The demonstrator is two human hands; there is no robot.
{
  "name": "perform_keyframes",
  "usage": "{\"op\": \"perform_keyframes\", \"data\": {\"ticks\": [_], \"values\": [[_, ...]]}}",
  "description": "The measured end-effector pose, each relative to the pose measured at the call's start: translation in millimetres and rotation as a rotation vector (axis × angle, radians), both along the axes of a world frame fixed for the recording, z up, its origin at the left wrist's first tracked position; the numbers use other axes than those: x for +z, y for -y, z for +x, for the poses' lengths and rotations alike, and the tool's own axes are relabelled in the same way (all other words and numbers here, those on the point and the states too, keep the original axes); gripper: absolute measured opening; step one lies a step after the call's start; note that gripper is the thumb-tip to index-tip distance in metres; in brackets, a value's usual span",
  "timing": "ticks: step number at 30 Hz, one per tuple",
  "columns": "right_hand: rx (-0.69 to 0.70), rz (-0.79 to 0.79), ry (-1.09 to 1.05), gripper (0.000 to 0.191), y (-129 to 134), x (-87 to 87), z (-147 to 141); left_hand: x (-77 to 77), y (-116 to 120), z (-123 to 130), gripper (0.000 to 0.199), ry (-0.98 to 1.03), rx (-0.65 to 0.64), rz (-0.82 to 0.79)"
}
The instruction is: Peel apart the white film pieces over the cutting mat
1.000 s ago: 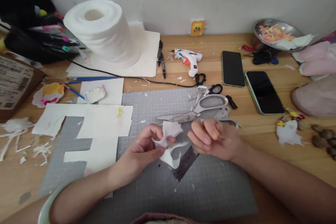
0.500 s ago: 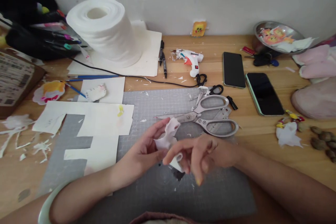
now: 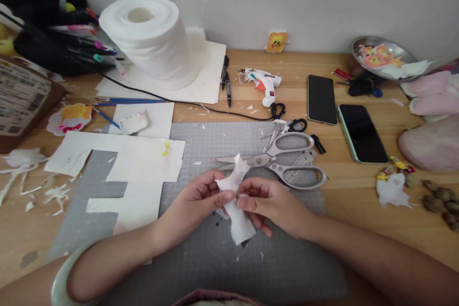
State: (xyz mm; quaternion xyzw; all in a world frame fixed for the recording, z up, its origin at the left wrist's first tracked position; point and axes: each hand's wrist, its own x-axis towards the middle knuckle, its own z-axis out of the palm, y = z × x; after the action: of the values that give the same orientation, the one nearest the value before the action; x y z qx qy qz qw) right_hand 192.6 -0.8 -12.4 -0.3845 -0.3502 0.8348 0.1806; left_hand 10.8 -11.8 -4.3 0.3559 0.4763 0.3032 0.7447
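Observation:
A crumpled white tissue piece (image 3: 239, 224) is held over the grey cutting mat (image 3: 287, 258), pinched at its middle. My left hand (image 3: 199, 198) is closed on its left side, thumb on top. From the right, my right hand (image 3: 270, 203) grips the same tissue between thumb and fingers. Its upper end sticks up above the hands and its lower end hangs toward me. Just beyond the hands lie large grey-handled scissors (image 3: 265, 160), blades pointing left. Cut white paper (image 3: 143, 167) lies on the mat to the left.
A large white tissue roll (image 3: 150, 48) stands on paper at the back left. A white glue gun (image 3: 265, 86) lies at the back, its cord near the mat. Two phones (image 3: 322, 99) rest on the right. A metal bowl (image 3: 362, 67) of paper pieces stands at the back right.
My right hand, spread over the tissue before, has closed on it beside my left hand. The tissue now hangs more upright, with its lower end spread out.

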Motion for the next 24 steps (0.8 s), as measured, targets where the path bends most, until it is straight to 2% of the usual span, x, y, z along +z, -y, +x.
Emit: {"op": "perform_keyframes", "data": {"ticks": [3,9,14,18,22,24], "values": [[-0.02,0.05,0.018,0.031,1,-1.5,-1,0.8,0,2,0.022,-0.011,-0.066,0.041],[0.013,0.111,0.035,0.035,2,-1.5,-3,4.0,1,4,0.015,0.123,-0.222,0.143],[0.032,0.088,-0.026,0.036,4,-4.8,-1,8.2,0,0,0.017,0.036,-0.298,0.157],[-0.012,-0.031,-0.169,0.036,6,-9.7,0,5.7,1,-5,0.022,-0.004,-0.262,0.17],[-0.123,-0.183,-0.336,0.036,0,-9.0,3,0.9,2,-8,0.022,0.123,-0.201,0.088],[-0.151,-0.198,-0.414,0.035,-4,-7.1,6,-0.6,2,-9,0.024,0.162,-0.143,0.048]]}}
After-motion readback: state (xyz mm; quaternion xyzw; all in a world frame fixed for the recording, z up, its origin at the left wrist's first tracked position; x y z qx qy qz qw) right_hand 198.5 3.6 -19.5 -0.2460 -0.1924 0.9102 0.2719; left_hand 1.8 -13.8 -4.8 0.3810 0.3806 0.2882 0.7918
